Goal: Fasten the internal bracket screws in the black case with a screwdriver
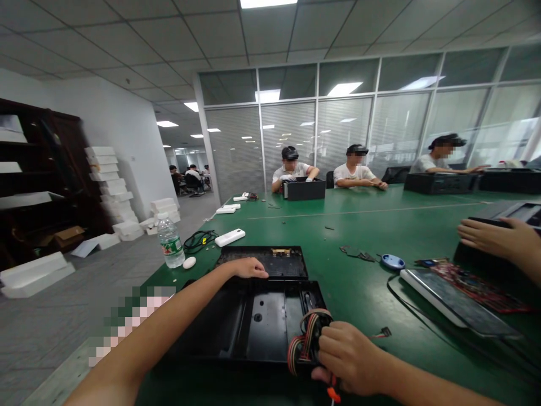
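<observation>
The right hand is clenched round the cable at the 4 o'clock corner of the case, near on the desk. The left hand lies flat and released on the rim at 12 o'clock. The cable looks soft, light and easily kinked, so it is best gripped near its plug.

Black case glossy plastic; table matt green, perhaps felt; ribbon cable striped plastic.
</observation>
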Tool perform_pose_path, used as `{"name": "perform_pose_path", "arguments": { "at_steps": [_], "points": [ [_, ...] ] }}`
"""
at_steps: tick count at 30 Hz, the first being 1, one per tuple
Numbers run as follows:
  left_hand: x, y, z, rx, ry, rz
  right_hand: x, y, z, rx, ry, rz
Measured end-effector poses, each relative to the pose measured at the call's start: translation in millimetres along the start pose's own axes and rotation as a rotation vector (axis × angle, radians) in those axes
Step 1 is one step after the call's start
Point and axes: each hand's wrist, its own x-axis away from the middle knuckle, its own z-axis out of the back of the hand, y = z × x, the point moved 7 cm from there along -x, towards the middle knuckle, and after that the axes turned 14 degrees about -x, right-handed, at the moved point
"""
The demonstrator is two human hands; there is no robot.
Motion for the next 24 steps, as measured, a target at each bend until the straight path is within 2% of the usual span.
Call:
{"name": "perform_pose_path", "arguments": {
  "at_steps": [4, 7, 10, 14, 16, 19, 21, 24],
  "points": [
    [2, 29, 11.1, -0.314, 0.071, -0.147, 7, 2, 1, -0.012, -0.007, -0.046],
    [8, 46, 35.8, -0.452, 0.138, -0.201, 5, 13, -2, -0.021, -0.020, -0.052],
    [25, 59, 68.4, -0.469, 0.181, -0.228, -5, 41, -5, -0.017, -0.020, -0.052],
    [67, 83, 98.9, -0.452, 0.185, -0.220, -25, 92, -11, -0.004, -0.035, -0.056],
    [91, 101, 102.5, -0.438, 0.146, -0.217, -36, 115, -16, 0.000, -0.042, -0.075],
    [121, 128, 96.3, -0.390, 0.061, -0.196, -49, 139, -22, -0.009, -0.032, -0.123],
    [135, 143, 88.7, -0.365, 0.025, -0.195, -52, 148, -26, 0.012, -0.047, -0.127],
    [147, 155, 75.4, -0.360, 0.001, -0.206, -44, 152, -24, 0.066, -0.084, -0.046]
  ]
}}
